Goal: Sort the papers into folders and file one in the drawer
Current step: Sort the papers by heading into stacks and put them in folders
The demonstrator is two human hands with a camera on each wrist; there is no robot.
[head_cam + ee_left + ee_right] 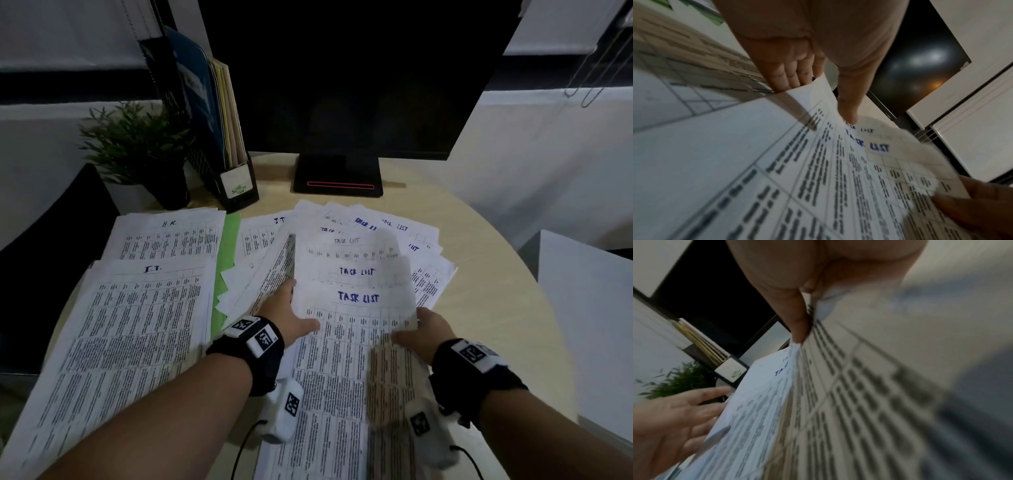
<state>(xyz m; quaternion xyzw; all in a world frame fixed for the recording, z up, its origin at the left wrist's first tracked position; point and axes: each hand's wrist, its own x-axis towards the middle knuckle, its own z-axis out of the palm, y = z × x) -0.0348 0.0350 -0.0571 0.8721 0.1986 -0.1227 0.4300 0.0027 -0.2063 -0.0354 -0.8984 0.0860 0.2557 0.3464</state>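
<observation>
Printed sheets headed "TASK LIST" are fanned out at the middle of the round table. My left hand holds the left edge of the top sheets, thumb on top and fingers underneath. At the right edge my right hand pinches the same sheets, which are blurred there. On the left lie an "H.R." pile and an "I.T." pile, with a green folder showing beside them. More sheets, one marked "I.T.", lie under the fan.
A monitor on a black stand fills the back. A black file holder with upright folders and a potted plant stand at the back left. A white box sits off the table's right edge.
</observation>
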